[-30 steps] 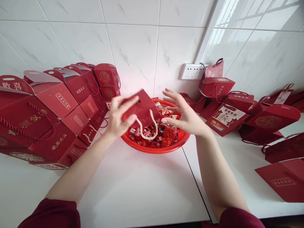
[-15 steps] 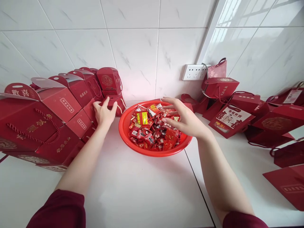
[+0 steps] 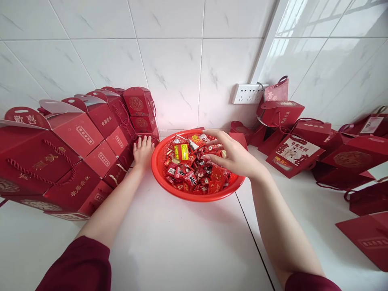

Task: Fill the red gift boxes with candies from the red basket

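Note:
A round red plastic basket (image 3: 198,198) stands on the white counter, filled with wrapped sweets (image 3: 194,167) in mostly red wrappers; one packet with a yellow label (image 3: 181,152) lies on top. My right hand (image 3: 233,155) hovers over the basket's right side, fingers spread and bent, with nothing held between them. My left hand (image 3: 143,152) is left of the basket, its fingers stretched out against the lower part of the stacked red gift boxes (image 3: 141,103). Whether its palm touches the basket rim I cannot tell.
Many red gift boxes with cord handles (image 3: 74,135) are piled along the left. More red boxes (image 3: 351,155) stand on the right. A white power strip (image 3: 248,93) is fixed to the tiled wall (image 3: 169,76) behind. A dark seam (image 3: 254,238) crosses the counter (image 3: 176,246).
My left hand has moved right and down from the front of the stacked boxes to beside the basket. My right hand has shifted slightly, still over the sweets.

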The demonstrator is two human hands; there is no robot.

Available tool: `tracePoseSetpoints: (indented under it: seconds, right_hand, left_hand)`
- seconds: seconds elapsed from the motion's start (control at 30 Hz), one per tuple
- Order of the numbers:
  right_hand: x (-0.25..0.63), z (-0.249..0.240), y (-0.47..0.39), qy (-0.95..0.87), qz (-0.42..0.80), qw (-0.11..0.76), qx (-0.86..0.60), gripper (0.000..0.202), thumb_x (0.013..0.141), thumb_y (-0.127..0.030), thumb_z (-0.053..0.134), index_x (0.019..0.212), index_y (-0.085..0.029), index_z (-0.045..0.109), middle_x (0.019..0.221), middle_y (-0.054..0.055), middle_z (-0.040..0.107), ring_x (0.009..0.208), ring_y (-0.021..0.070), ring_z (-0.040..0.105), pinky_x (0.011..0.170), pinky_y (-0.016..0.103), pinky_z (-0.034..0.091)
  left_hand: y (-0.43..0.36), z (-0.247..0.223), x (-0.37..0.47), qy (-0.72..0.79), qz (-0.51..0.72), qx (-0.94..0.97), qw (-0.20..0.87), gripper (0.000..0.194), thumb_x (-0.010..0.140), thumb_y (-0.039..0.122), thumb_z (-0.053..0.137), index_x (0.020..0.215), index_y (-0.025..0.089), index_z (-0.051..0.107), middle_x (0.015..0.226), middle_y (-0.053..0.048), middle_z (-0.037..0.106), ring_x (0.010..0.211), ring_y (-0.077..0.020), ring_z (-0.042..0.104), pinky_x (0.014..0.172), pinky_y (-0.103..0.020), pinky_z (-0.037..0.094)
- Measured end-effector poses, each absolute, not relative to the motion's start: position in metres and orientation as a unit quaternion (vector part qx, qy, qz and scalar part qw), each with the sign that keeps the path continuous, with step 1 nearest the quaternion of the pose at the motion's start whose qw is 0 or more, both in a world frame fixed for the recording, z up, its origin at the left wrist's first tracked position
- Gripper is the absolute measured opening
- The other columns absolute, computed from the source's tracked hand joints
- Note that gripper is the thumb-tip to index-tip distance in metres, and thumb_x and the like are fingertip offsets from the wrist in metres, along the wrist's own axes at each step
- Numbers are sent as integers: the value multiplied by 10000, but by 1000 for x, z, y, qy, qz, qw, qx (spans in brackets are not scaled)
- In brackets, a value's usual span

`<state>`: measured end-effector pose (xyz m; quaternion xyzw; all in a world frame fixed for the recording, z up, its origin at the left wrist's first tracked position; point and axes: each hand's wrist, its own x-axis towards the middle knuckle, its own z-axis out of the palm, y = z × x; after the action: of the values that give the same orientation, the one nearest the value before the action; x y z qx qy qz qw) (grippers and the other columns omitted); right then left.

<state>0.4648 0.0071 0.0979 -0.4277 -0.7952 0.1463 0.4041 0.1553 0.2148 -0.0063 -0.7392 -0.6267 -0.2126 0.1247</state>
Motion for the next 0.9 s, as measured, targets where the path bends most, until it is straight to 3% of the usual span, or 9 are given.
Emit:
tracePoseSetpoints:
  seconds: [0.23,0.53,0.63,0.7,0.77,0.83,0.9]
  right_hand:
    - [463,95,10,-798,150,405,-420,551,947,-377,607,1464,-313,427,1428,92,530,1248,285,595,1008,494,549]
    - [461,94,11,-808,152,385,-418,523,962,-385,589,1449,-280,431,1440,109,541,1151,273,652,1004,512,535]
    - [460,95,11,-809,153,387,-414,481,960,-358,593,1415,-264,472,1448,111,538,1115,254,667,982,480,544]
    - [458,98,8,-804,150,398,-416,375,957,-330,596,1322,-252,560,1355,98,610,1074,247,678,948,455,550]
    - [453,105,1,-797,156,412,-413,219,960,-323,596,1153,-238,654,1179,74,697,1014,237,684,895,413,553]
    - [447,113,-11,-792,181,426,-399,145,963,-331,604,986,-218,691,1004,50,733,912,207,682,817,347,546]
    - [439,121,-25,-787,219,442,-370,166,961,-334,620,899,-199,694,891,34,729,802,167,660,741,287,523]
  left_hand:
    - [230,-6,160,-676,-247,-685,117,609,1003,297,261,1507,-30,358,1577,-278,349,1467,-389,333,1189,-626,166]
    - [240,5,157,-676,-242,-694,48,592,990,306,321,1487,-6,400,1578,-251,370,1499,-368,290,1216,-640,106]
    - [233,23,155,-656,-243,-714,33,638,960,354,433,1512,40,374,1602,-230,339,1504,-362,285,1222,-616,168]
    - [215,44,159,-624,-284,-727,45,631,953,372,466,1516,99,377,1598,-198,353,1483,-317,333,1218,-512,275]
    - [183,72,169,-509,-425,-748,19,429,935,364,516,1290,138,600,1339,-158,598,1271,-260,556,1118,-417,436]
    - [136,100,183,-384,-507,-769,-59,273,925,395,554,1043,181,674,1145,-95,649,1072,-218,636,935,-365,554]
    - [83,124,198,-264,-531,-791,-152,206,924,389,582,914,199,662,1065,-69,648,993,-202,645,885,-369,571]
